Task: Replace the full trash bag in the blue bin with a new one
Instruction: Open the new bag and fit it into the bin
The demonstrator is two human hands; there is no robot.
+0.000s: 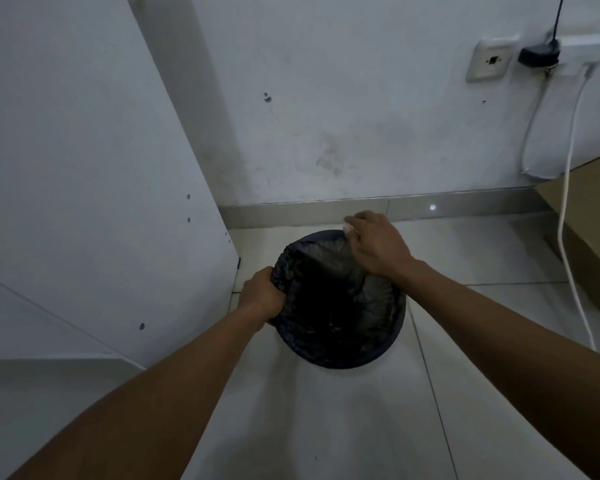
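A round dark blue bin (343,362) stands on the tiled floor near the wall, seen from above. A black trash bag (329,306) lines it, its crinkled edge folded over most of the rim. My left hand (260,299) grips the bag's edge at the bin's left rim. My right hand (378,245) is at the far rim, fingers pinching the bag's edge there. A strip of bare blue rim shows at the far side next to my right hand. The bag's inside is dark, so its contents cannot be made out.
A white cabinet panel (84,202) stands close on the left of the bin. The white wall (361,116) runs behind it. A cardboard box (593,220) sits at the right, with a white cable (568,237) hanging from a wall socket (490,60).
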